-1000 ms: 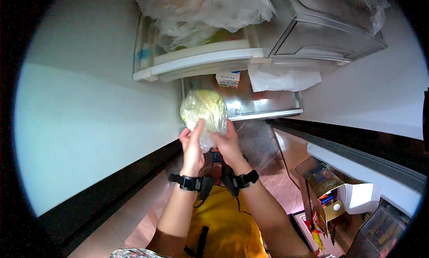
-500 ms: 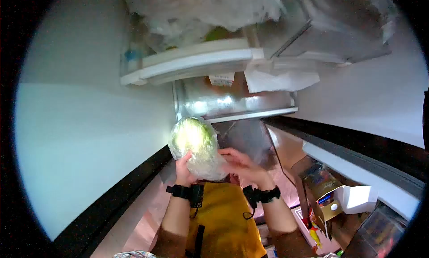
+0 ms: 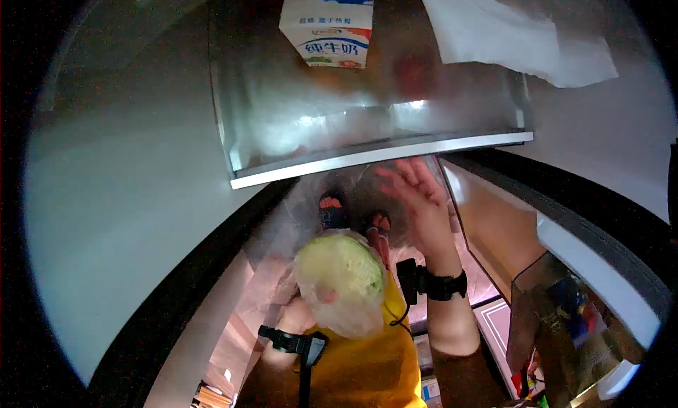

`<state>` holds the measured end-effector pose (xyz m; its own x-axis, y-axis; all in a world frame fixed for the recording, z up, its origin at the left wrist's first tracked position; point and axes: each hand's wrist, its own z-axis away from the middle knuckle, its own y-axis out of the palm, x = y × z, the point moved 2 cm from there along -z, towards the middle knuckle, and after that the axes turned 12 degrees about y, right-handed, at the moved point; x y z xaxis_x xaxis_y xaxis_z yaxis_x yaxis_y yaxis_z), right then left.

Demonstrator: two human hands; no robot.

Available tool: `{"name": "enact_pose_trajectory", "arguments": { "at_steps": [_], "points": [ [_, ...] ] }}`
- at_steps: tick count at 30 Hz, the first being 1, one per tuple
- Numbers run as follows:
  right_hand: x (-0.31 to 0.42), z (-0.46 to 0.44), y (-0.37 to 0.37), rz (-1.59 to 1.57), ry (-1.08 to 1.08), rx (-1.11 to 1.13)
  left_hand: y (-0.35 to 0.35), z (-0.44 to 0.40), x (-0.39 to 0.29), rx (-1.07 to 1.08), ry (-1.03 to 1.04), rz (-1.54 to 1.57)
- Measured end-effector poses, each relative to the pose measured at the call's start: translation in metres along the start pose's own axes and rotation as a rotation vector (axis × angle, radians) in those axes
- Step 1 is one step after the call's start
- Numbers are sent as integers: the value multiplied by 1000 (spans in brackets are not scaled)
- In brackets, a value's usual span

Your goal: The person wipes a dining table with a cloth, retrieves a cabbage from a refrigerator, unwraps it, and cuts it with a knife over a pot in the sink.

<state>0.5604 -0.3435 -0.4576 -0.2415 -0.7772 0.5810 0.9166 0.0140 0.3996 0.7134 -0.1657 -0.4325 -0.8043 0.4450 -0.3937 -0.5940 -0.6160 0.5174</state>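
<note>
A pale green cabbage (image 3: 342, 270) wrapped in clear plastic is held low, in front of the yellow clothing. My left hand (image 3: 298, 315) grips its lower left side, with part of the fingers hidden by the bag. Raised apart from the cabbage, my right hand (image 3: 420, 196) has its fingers spread and nothing in it, just below the white front edge of a glass shelf (image 3: 381, 154). On that shelf stands a milk carton (image 3: 328, 30), and a white plastic bag (image 3: 501, 41) lies at its right.
Fridge walls flank the shelf on both sides. The open door at the right carries a clear bin (image 3: 565, 302) with packets. Two feet in sandals show on the floor below the shelf. A pink box (image 3: 494, 320) lies at the lower right.
The view has tilted and moved nearer the glass shelf. Both hands held the cabbage at first; my right hand has let go and risen toward the shelf edge, while the cabbage has come down toward my body.
</note>
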Motion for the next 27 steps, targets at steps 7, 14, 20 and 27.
{"name": "enact_pose_trajectory", "arguments": {
  "at_steps": [7, 14, 20, 27],
  "points": [
    [11, 4, 11, -47, -17, 91, -8, 4, 3, 1, -12, -35],
    [-4, 3, 13, 11, -52, 33, -33, 2, 12, -24, 10, -39],
    [-17, 0, 0, 44, 2, -72, -58, 2, 26, -58, 13, -51],
    [-11, 2, -10, 234, -48, -62, -77, -1, 37, -97, 1, -62]
  ]
}}
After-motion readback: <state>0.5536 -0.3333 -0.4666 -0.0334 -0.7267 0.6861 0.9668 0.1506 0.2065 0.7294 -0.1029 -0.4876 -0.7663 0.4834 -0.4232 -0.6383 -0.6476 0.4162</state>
